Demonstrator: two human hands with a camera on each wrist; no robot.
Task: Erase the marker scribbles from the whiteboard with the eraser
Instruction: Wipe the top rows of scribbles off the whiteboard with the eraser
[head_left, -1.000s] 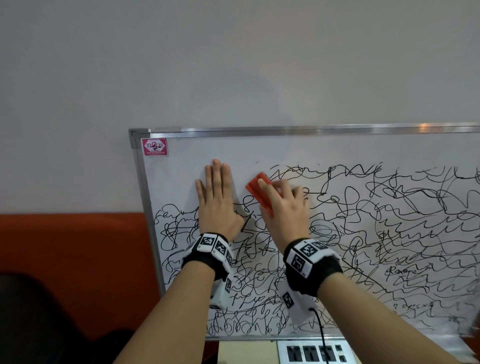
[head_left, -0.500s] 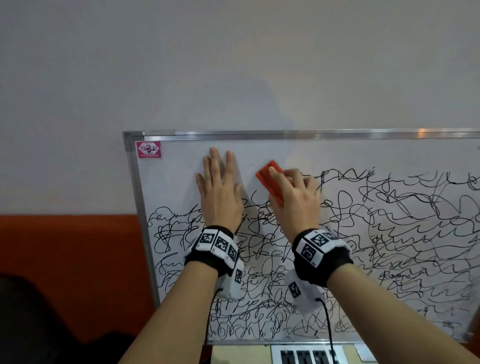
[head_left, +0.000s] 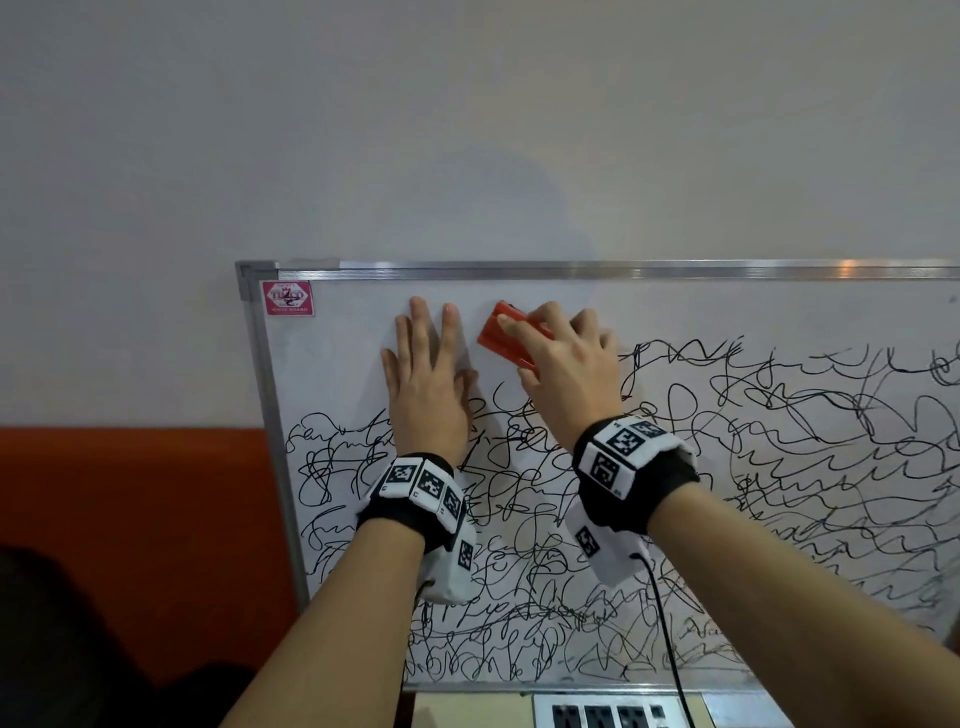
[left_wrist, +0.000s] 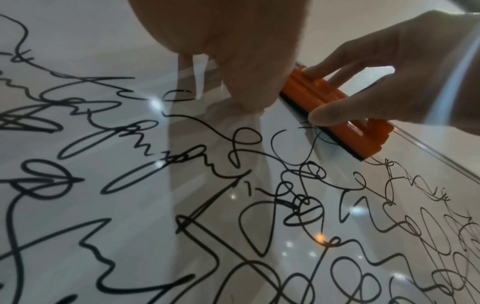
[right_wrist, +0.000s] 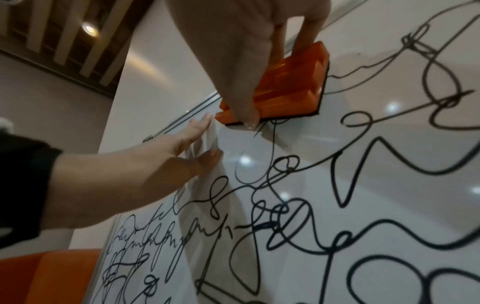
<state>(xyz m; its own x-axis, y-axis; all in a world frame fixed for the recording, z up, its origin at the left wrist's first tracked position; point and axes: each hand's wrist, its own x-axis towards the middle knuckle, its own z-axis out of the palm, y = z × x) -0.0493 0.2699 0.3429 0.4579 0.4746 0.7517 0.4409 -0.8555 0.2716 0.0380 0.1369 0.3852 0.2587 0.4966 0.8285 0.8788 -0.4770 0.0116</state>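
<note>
A whiteboard (head_left: 332, 364) with a metal frame leans against the wall, covered in black marker scribbles (head_left: 727, 441) except for a wiped strip along its top. My right hand (head_left: 561, 364) grips an orange eraser (head_left: 501, 338) with a black felt, pressed on the board near the top edge. The same eraser (left_wrist: 335, 115) shows between thumb and fingers in the left wrist view, and as a block (right_wrist: 288, 86) in the right wrist view. My left hand (head_left: 426, 374) lies flat on the board, fingers straight, just left of the eraser.
A red logo sticker (head_left: 287, 298) sits in the board's top left corner. An orange backrest (head_left: 130, 493) stands to the left behind the board. Below the bottom frame lies a white power strip (head_left: 608, 714). A black cable (head_left: 670, 639) hangs from my right wrist.
Both hands have moved up the board toward its top edge, the right one carrying the eraser up and to the right. Scribbles where it passed are gone.
</note>
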